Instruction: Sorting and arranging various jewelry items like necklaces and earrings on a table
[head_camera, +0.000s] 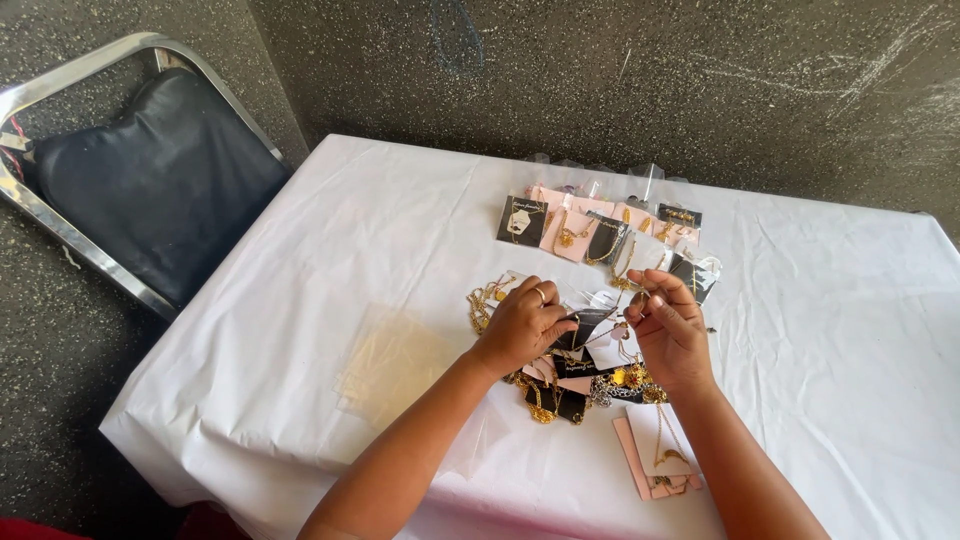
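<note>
My left hand (522, 326), with a ring on one finger, pinches a black jewellery card (588, 322) that carries a thin gold chain. Fingers of my right hand (668, 325) are closed on the other end of that chain, just right of the card. Both hands hover over a heap of gold chains and black cards (572, 388) on the white tablecloth (330, 250). Below my right wrist lie pink cards with a gold necklace (660, 455).
A row of packed necklace cards, black and pink, in clear sleeves (598, 232) lies farther back. A stack of clear plastic sleeves (392, 362) rests left of my left arm. A metal-framed chair with a dark cushion (150, 170) stands at the left, off the table.
</note>
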